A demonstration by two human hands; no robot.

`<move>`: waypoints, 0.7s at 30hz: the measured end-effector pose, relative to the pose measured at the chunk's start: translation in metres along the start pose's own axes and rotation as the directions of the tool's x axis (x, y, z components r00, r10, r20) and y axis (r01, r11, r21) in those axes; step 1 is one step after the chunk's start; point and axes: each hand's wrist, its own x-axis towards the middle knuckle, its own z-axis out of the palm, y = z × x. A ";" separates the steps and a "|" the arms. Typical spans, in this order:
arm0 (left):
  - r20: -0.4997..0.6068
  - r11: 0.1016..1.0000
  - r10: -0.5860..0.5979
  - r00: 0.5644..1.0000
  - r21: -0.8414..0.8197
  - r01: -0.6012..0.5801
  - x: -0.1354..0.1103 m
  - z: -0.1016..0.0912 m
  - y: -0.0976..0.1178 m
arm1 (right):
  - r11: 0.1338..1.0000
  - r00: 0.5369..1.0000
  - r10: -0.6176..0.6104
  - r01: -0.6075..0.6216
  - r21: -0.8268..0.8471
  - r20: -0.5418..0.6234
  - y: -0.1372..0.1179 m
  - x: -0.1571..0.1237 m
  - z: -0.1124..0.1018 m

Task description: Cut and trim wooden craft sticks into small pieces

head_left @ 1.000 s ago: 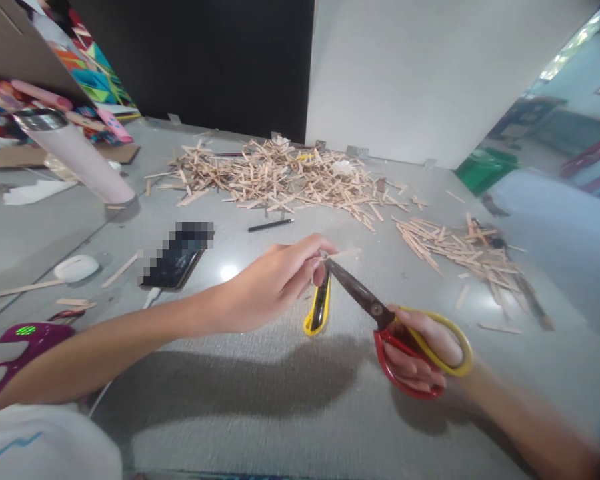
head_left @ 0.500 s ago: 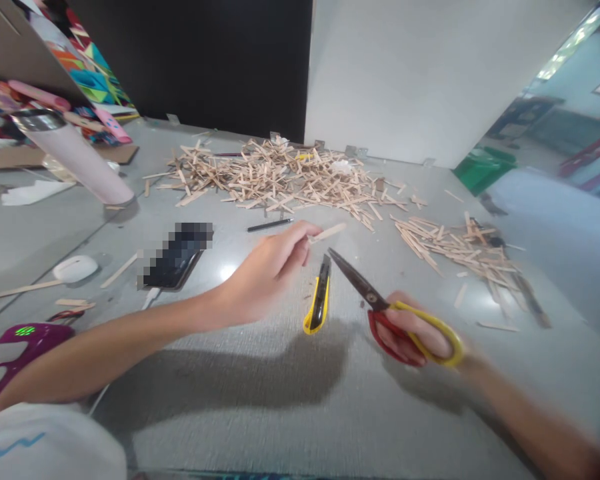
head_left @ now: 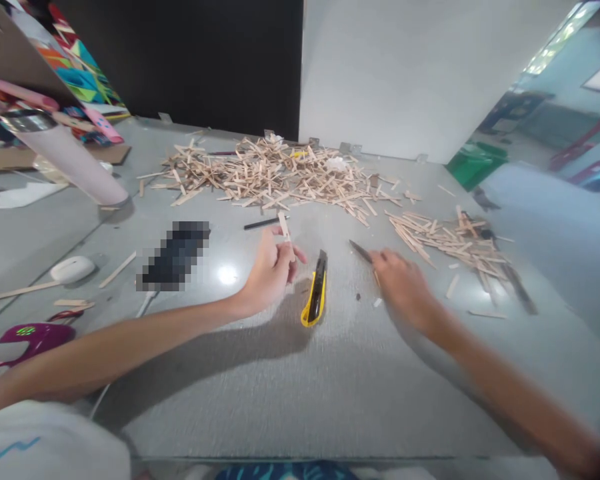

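My left hand (head_left: 275, 260) is closed in a pinch on a short wooden craft stick (head_left: 283, 225), which points up and away from me. To its right my right hand (head_left: 400, 280) lies low over the scissors (head_left: 361, 251). Only their dark blades stick out past the fingers, pointing left; the handles are hidden under the hand. Between the two hands a yellow and black box cutter (head_left: 315, 293) rests on the table (head_left: 290, 380). A black pen (head_left: 260, 224) lies just behind my left hand.
A broad heap of wooden sticks (head_left: 270, 175) spreads along the back, with a smaller pile (head_left: 430, 237) to the right. On the left are a phone (head_left: 175, 257) with a cable, a white earbud case (head_left: 73, 269), a tumbler (head_left: 75, 160) and a purple device (head_left: 35, 340).
My left hand has drawn back slightly left and turned the stick upright. My right hand has rolled palm down and moved up, so the red and yellow scissor handles no longer show.
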 end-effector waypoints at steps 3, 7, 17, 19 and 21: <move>-0.046 0.998 -0.041 0.998 -0.049 0.038 -0.001 0.002 -0.024 | 0.919 0.919 -0.392 0.388 -0.069 -0.046 -0.036 0.007 -0.004; -0.146 0.999 0.017 0.989 -0.047 -0.024 0.003 -0.005 -0.037 | 0.699 0.700 -0.712 0.700 -0.148 -0.050 -0.059 0.021 0.003; 0.113 0.996 -0.051 0.992 -0.072 0.059 -0.013 0.001 -0.043 | 0.683 0.892 0.009 0.324 0.654 -0.452 -0.050 0.010 0.018; 0.182 0.993 -0.071 0.981 -0.084 0.087 -0.018 0.004 -0.045 | 0.546 0.888 0.135 0.304 0.781 -0.439 -0.056 0.003 0.019; 0.211 0.991 -0.078 0.974 -0.093 0.099 -0.022 0.004 -0.046 | 0.423 0.892 0.175 0.313 0.850 -0.416 -0.063 0.001 0.024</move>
